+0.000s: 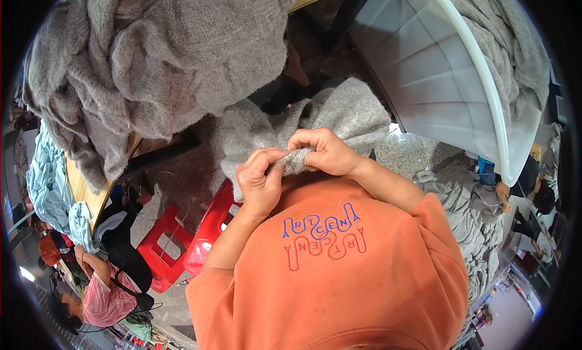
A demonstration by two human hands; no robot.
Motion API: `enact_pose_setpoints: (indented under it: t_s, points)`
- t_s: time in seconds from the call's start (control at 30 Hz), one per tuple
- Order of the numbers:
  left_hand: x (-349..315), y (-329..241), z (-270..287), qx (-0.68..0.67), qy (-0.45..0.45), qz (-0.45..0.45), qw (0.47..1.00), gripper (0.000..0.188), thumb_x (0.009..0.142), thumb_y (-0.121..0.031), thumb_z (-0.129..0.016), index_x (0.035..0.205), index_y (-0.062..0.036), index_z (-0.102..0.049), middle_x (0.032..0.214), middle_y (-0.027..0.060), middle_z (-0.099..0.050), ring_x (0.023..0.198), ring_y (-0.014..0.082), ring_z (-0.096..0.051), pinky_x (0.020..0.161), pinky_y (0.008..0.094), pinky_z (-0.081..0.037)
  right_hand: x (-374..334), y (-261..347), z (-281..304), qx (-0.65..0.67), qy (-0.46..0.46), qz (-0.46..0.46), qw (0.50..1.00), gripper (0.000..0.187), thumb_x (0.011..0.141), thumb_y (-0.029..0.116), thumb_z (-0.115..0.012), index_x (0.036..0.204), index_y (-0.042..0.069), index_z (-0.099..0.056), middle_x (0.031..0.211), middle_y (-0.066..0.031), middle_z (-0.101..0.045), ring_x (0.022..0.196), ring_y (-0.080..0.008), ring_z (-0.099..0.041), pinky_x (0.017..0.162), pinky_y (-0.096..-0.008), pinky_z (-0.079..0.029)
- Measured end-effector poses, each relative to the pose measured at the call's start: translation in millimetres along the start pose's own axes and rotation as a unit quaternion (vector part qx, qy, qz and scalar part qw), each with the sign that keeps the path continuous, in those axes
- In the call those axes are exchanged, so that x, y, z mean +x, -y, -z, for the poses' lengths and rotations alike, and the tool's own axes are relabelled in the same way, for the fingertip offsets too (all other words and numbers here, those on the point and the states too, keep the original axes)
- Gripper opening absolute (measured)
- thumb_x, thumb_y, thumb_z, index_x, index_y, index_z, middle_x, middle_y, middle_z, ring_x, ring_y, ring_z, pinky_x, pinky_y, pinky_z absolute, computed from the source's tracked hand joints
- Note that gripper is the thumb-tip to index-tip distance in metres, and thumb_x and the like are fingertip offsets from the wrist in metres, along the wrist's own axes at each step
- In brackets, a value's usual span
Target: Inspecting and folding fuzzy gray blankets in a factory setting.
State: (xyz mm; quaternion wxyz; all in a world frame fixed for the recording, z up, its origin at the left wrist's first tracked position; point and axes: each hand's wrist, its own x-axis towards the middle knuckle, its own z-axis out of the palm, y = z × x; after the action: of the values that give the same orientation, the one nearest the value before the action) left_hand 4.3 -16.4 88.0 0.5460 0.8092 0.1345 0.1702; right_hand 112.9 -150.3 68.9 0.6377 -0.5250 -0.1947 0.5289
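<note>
At centre: left hand point(259, 177), right hand point(328, 153) pinching grey knit point(357, 112).

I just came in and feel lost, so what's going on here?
A person in an orange shirt is handling a fuzzy grey knit. The left hand and right hand, close together, pinch a bunched part of it. A heap of similar grey cloth lies at the upper left, and a white bin is at the upper right.

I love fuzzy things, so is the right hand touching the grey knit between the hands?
Touching. The head view shows the right hand pinching the grey knit, with no gap between them.
</note>
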Motion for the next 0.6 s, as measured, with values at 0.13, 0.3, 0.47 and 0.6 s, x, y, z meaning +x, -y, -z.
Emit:
enact_pose_setpoints:
  t_s: [0.13,0.3,0.47,0.6]
  points:
    - [-1.0,-2.6,4.4,0.032,0.026,-0.011,0.999,0.019,0.066,0.009,-0.062,0.081,-0.0021,-0.061,0.077,0.0093,-0.061,0.063,0.0160,-0.058,0.055,0.0244,-0.046,-0.4,-6.5,-6.1,-0.177,-0.039,0.116,0.977,0.013,0.071,-0.005,-0.048,0.082,0.000,-0.055,0.067,-0.0060,-0.054,0.058,-0.0109,-0.054,0.050,-0.0262,-0.042]
    - [1.5,-0.2,7.2,0.063,0.012,-0.122,0.990,0.019,0.064,0.009,-0.064,0.079,-0.0017,-0.060,0.074,0.0107,-0.061,0.062,0.0206,-0.060,0.054,0.0258,-0.047,-5.4,-6.7,-13.2,-0.246,-0.080,0.244,0.935,0.024,0.064,-0.009,-0.046,0.084,-0.001,-0.056,0.073,-0.0119,-0.057,0.065,-0.0238,-0.058,0.056,-0.0297,-0.045]
    - [1.0,-2.8,4.9,0.077,-0.037,-0.211,0.974,0.018,0.063,0.009,-0.064,0.076,-0.0010,-0.058,0.071,0.0111,-0.060,0.062,0.0213,-0.060,0.052,0.0265,-0.047,-7.4,3.3,-14.1,-0.189,-0.042,0.222,0.956,0.028,0.060,-0.009,-0.050,0.086,-0.002,-0.056,0.071,-0.0146,-0.055,0.060,-0.0281,-0.056,0.051,-0.0302,-0.044]
    - [0.0,-2.0,5.6,0.053,-0.026,-0.180,0.982,0.018,0.063,0.010,-0.063,0.076,-0.0008,-0.057,0.072,0.0111,-0.060,0.062,0.0211,-0.060,0.052,0.0260,-0.047,-6.3,4.1,-9.8,-0.430,-0.078,0.402,0.805,0.030,0.056,-0.008,-0.053,0.085,-0.003,-0.054,0.069,-0.0121,-0.054,0.056,-0.0283,-0.055,0.046,-0.0340,-0.044]
